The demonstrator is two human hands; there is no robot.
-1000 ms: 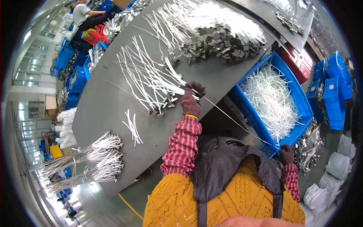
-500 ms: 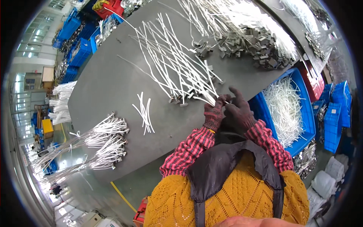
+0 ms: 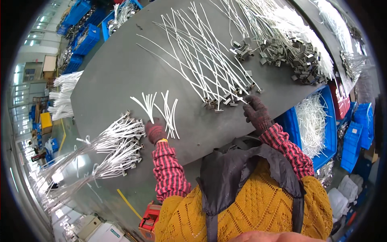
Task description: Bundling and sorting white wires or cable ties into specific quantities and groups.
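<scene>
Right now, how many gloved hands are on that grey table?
2. The left hand rests by the small bunch of loose white ties; the right hand touches the metal-tipped ends of the big spread of ties. No others show.

Left hand (image 3: 155, 132), right hand (image 3: 255, 111) apart, gloved

Bright, even light is filling the room, and strong glare is shining off the floor at the far left. Shadows are looking soft. Straight lines are bending near the round, dark rim. The middle is staying sharp.
</scene>
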